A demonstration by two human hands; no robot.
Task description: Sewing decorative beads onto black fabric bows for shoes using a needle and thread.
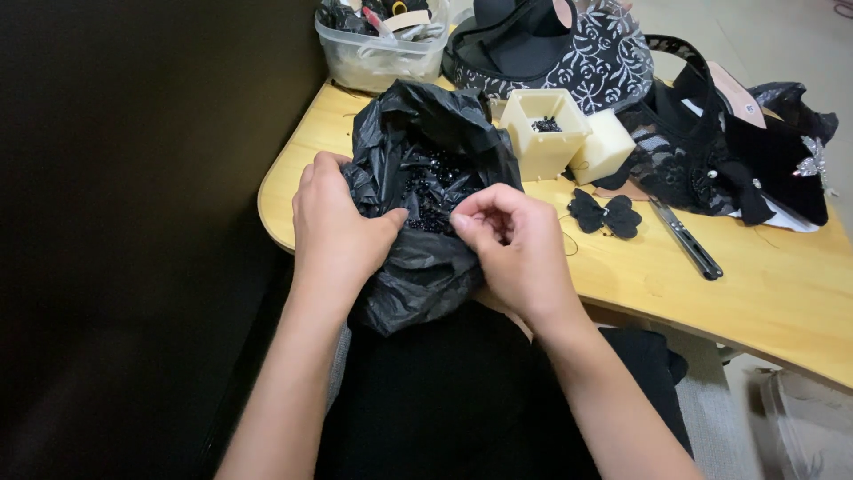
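Widest thing in view is the pale wooden table (764, 293) with its rounded edge, spreading out beyond both hands and off to the right. Next in size, the crumpled black plastic bag (418, 267), sitting at the table's near edge and sagging over it toward the person's lap, right between the two hands. Its mouth gapes open, and inside is a heap of small shiny black beads (435, 196), just ahead of the fingertips.

Left hand (336, 227) is clamped on the bag's left rim, fingers curled over the plastic, thumb pressing in toward the opening. Right hand (515, 244) is curled nearly closed at the bag's right side, fingertips pinched together just by the beads; whether a bead sits in that pinch, I cannot tell.

Beyond the right hand, a black handbag with a white floral pattern (613, 62), and a pile of black lace fabric (729, 160) further right. Beyond the left hand, a clear plastic tub (373, 58) of odds and ends. Just past the bag stands a cream square box (544, 133) with a few dark beads in it, a cream foam block (606, 144) touching its right side. Right of the right hand lies a black fabric bow (604, 214), then slim black scissors (686, 238).
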